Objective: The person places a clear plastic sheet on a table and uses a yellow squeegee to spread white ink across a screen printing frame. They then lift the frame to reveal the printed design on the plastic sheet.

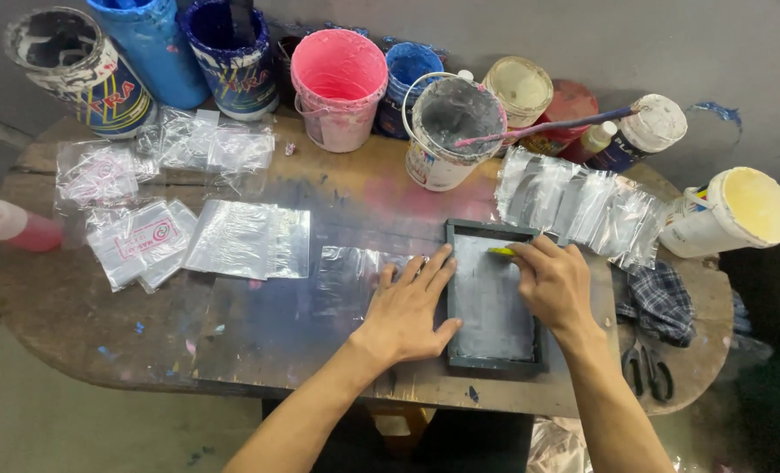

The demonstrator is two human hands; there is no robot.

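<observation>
I saw my left hand (407, 311) lying flat, fingers spread wide, steadying the left edge of the dark screen frame (492, 300) near the front of the surface (74, 307). My right hand (555, 282) had its fingers pinched on a small yellow-green squeegee (499, 251) at the frame's top, beside overlapping clear bags (574, 206)

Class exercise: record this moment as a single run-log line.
left hand: flat on frame edge | right hand: presses yellow tool on screen | near: plastic bags, paint buckets
</observation>
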